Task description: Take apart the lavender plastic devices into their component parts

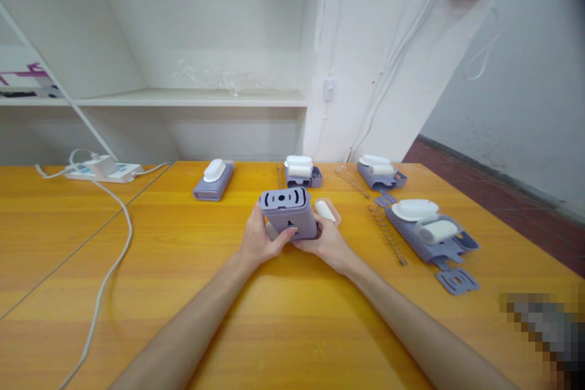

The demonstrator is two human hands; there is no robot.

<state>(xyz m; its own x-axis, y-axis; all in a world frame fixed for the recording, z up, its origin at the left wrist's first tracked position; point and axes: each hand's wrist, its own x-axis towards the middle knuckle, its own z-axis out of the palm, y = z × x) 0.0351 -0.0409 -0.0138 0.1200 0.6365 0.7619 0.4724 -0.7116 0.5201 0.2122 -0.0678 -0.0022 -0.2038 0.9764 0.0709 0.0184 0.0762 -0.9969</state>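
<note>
A white shelf unit (pixel 192 97) stands behind a broad wooden desk (pixel 292 329), and on the desk's far left lies a power strip (pixel 116 172). Over the middle of the desk, ahead of the person, the left hand (pixel 262 241) and the right hand (pixel 329 247) hold a grey-purple housing (pixel 292 214) between them, the left on its left side with the thumb across the front, the right at its lower right side. The grip of each hand is pinching the housing; neither is spread. The step in hand looks like steadying and handling this piece, and a next move would seem to call for one hand bearing it alone while the other comes free. Its long axis runs roughly upright, the top leaning a little left; the slotted end points up, the other end down between the hands. Whether that lower end touches the desk cannot be told. A similar unit (pixel 222 186) with a white top lies beyond on the left, its long axis slanting away from the person. On the right, a perforated shell (pixel 404 236) bears a white oval cap (pixel 415 209) and a white roller (pixel 437 231); near it lie a flat slotted plate (pixel 458 281) and, smallest in bulk, a thin coil spring (pixel 388 236), just left of the shell.
</note>
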